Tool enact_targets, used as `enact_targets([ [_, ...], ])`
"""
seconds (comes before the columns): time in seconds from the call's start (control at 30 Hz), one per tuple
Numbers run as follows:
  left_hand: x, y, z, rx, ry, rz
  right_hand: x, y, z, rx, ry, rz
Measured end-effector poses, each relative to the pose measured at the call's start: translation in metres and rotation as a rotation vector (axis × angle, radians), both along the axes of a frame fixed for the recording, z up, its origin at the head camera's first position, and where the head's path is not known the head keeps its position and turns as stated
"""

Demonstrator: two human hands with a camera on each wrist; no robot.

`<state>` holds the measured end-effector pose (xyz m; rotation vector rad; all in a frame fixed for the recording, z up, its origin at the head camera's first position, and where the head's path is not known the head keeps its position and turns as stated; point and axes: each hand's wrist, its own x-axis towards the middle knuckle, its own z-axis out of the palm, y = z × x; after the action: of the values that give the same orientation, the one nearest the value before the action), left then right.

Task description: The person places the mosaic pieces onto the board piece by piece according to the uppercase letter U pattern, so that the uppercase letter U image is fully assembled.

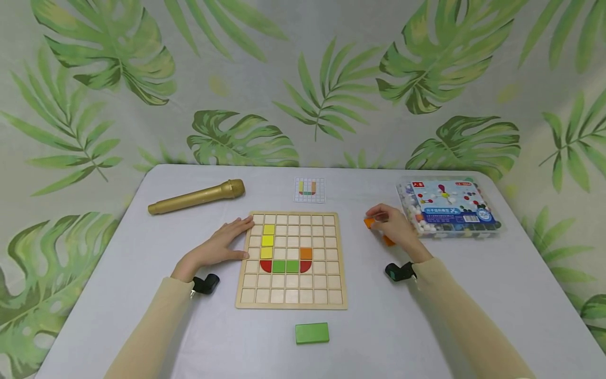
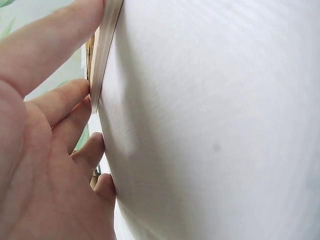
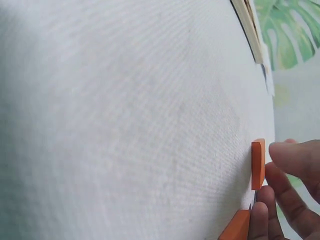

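Note:
In the head view my left hand (image 1: 220,243) rests beside a wooden grid board (image 1: 293,296), its extended fingers and thumb touching the board's left edge. Three yellow tiles (image 1: 267,240), two red rounded tiles (image 1: 266,266), two green tiles (image 1: 285,266) and one orange tile (image 1: 306,253) form a U on the grid. To the right of the board, my right hand (image 1: 393,225) has its thumb and finger at a loose orange tile (image 3: 258,165) on the table, fingertips over it rather than round it. Another orange piece (image 1: 389,240) lies partly under this hand.
A pattern card (image 1: 310,190) with a U drawing lies behind the board. A gold microphone (image 1: 199,197) is at back left, a clear case of molecule-model parts (image 1: 450,206) at back right. A green block (image 1: 312,333) lies in front of the board.

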<state>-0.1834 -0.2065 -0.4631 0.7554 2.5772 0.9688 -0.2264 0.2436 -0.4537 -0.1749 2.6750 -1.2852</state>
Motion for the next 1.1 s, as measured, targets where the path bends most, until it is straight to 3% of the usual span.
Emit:
enact_targets([
  [0.3,0.0,0.0,-0.001,0.008,0.021,-0.007,0.001,-0.002,0.002,0.037,0.118,0.044],
  [0.57,0.0,0.0,-0.001,0.005,0.016,-0.006,0.002,-0.002,0.005,0.072,0.077,0.074],
  [0.93,-0.001,-0.001,-0.002,0.008,0.013,-0.009,0.005,-0.019,0.007,-0.152,0.036,0.161],
  [1.1,0.0,-0.001,-0.002,0.012,0.012,-0.006,0.009,-0.041,0.008,-0.172,-0.012,0.198],
])
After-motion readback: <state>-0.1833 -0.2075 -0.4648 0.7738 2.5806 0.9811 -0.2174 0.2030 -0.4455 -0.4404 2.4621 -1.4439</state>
